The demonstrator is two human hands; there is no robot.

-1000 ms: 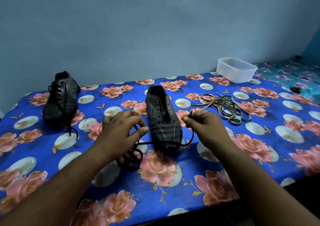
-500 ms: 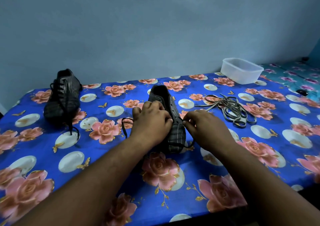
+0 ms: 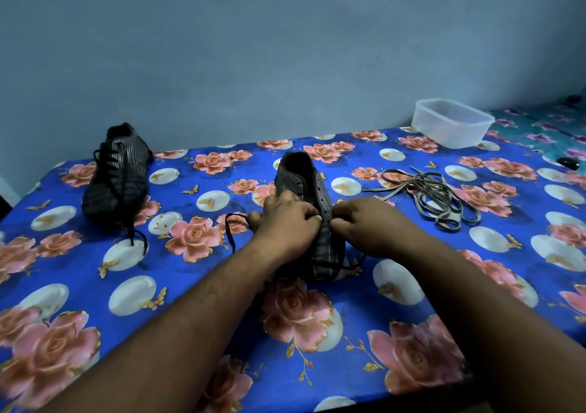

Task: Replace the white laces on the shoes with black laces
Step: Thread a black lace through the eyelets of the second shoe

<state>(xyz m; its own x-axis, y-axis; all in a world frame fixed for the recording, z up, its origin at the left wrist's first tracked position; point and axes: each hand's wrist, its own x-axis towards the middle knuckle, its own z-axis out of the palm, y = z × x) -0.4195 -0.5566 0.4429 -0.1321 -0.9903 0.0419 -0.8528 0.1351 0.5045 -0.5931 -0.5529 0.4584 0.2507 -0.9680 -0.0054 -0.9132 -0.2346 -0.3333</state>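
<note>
A dark striped shoe point(image 3: 304, 178) stands in the middle of the table, toe toward me, with open eyelets. My left hand point(image 3: 285, 222) lies over its left side, fingers curled on the eyelet flap. My right hand point(image 3: 367, 225) pinches at the right eyelet row, where an end of the black lace point(image 3: 233, 232) seems held. That lace loops out left of the shoe and runs under its toe. A second dark shoe point(image 3: 117, 174), laced in black, stands at the far left. The removed pale laces point(image 3: 434, 197) lie in a tangle to the right.
An empty clear plastic tub point(image 3: 452, 124) stands at the back right corner. The table wears a blue floral cloth point(image 3: 380, 301) and backs onto a grey wall. A small dark object point(image 3: 569, 162) lies on the teal cloth at far right.
My left hand has moved from the lace bundle in front of the shoe up onto the shoe's left side. My right hand has shifted inward to the eyelet row. The lace now trails left.
</note>
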